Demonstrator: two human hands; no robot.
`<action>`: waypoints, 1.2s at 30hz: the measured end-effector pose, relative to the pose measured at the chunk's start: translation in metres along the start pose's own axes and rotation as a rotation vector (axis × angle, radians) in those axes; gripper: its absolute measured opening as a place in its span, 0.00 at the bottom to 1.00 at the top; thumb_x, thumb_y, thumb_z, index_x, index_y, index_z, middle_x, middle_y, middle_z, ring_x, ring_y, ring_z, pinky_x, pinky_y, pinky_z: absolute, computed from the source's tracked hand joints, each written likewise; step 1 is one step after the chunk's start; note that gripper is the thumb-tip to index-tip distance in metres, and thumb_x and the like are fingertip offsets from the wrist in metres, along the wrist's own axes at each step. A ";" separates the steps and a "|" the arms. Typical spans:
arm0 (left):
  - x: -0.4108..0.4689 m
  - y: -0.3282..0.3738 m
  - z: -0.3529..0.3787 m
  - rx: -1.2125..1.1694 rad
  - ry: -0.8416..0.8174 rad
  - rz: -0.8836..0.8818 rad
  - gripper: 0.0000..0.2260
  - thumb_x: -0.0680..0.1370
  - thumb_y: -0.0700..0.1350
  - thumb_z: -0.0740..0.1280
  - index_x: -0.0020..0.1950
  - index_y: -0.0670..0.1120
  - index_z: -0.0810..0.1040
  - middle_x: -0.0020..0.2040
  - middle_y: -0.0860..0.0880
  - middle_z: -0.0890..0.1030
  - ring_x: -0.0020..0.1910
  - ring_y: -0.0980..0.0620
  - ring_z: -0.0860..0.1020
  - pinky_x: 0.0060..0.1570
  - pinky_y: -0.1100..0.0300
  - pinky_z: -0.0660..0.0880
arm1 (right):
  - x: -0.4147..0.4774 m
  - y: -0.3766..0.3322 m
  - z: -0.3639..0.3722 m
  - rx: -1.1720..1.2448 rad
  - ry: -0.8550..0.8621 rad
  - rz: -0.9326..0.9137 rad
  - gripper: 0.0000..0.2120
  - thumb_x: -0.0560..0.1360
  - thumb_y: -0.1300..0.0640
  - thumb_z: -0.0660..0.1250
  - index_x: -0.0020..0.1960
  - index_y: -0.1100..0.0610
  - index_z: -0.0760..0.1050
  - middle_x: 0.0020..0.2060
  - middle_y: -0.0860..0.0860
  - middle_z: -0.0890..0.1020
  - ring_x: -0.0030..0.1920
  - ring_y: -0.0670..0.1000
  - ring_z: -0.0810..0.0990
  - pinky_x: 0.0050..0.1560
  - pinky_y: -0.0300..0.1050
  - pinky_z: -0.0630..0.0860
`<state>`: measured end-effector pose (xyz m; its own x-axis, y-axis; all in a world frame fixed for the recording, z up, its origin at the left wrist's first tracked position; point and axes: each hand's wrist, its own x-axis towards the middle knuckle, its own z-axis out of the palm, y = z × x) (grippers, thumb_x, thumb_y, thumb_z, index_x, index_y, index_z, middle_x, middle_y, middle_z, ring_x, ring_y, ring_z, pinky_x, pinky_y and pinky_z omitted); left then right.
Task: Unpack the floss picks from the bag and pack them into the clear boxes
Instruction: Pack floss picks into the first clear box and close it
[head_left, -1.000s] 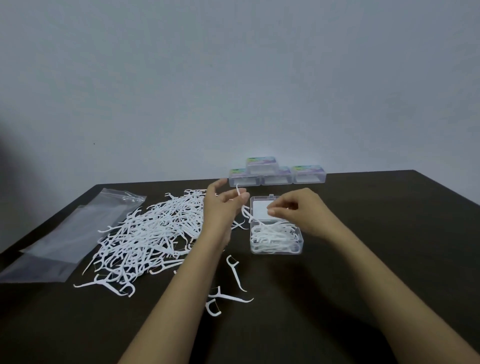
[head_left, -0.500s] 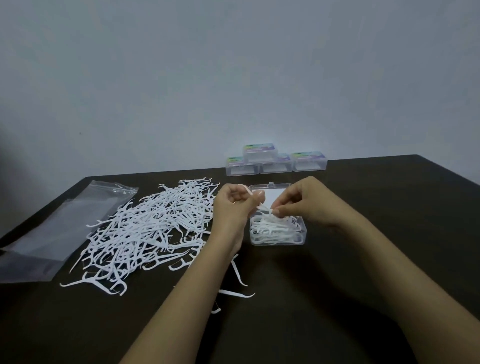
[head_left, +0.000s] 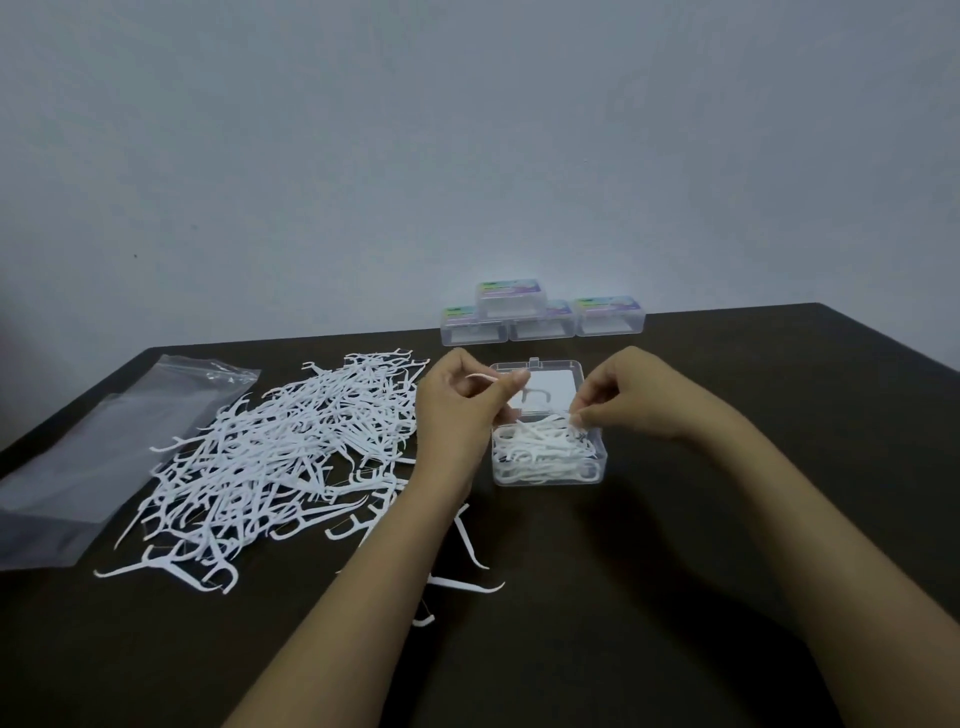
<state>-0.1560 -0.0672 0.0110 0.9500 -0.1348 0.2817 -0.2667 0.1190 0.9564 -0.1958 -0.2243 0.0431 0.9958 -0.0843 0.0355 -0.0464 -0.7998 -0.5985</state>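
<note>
An open clear box sits at the table's centre, its lid flipped back, with several white floss picks inside. My left hand pinches a single floss pick just left of the box. My right hand hovers over the box's right side, its fingertips pinching picks at the top of the heap inside. A large pile of loose floss picks spreads across the table to the left. The empty clear zip bag lies flat at the far left.
Several closed clear boxes with coloured labels are stacked at the table's back edge against the wall. A few stray picks lie under my left forearm. The dark table extends to the right and front.
My right hand has moved from the box's middle to its right side and dipped into the picks. My left hand stays beside the box with its pick. The camera view shifted slightly.
</note>
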 end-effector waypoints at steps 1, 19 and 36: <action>0.000 0.001 0.001 0.009 0.032 0.034 0.12 0.70 0.36 0.72 0.35 0.42 0.68 0.33 0.44 0.79 0.25 0.58 0.77 0.25 0.68 0.72 | 0.000 -0.002 0.002 -0.024 -0.003 -0.009 0.02 0.70 0.62 0.71 0.40 0.59 0.82 0.33 0.47 0.81 0.38 0.47 0.78 0.44 0.45 0.77; 0.008 -0.005 -0.012 0.659 -0.051 0.067 0.10 0.70 0.54 0.71 0.42 0.48 0.85 0.42 0.50 0.83 0.44 0.53 0.78 0.53 0.52 0.74 | 0.000 -0.008 0.006 -0.268 0.168 -0.064 0.08 0.74 0.63 0.66 0.52 0.59 0.81 0.48 0.54 0.82 0.41 0.46 0.75 0.46 0.38 0.71; -0.030 0.029 -0.101 0.979 -0.365 -0.120 0.11 0.69 0.53 0.74 0.39 0.46 0.81 0.34 0.50 0.78 0.32 0.56 0.74 0.32 0.65 0.69 | -0.040 -0.065 0.067 -0.374 -0.320 -0.259 0.22 0.66 0.45 0.74 0.50 0.61 0.79 0.45 0.54 0.82 0.44 0.50 0.78 0.44 0.43 0.74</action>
<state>-0.1756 0.0394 0.0229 0.9156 -0.4009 0.0315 -0.3439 -0.7398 0.5783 -0.2269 -0.1292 0.0266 0.9500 0.2811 -0.1360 0.2363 -0.9319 -0.2751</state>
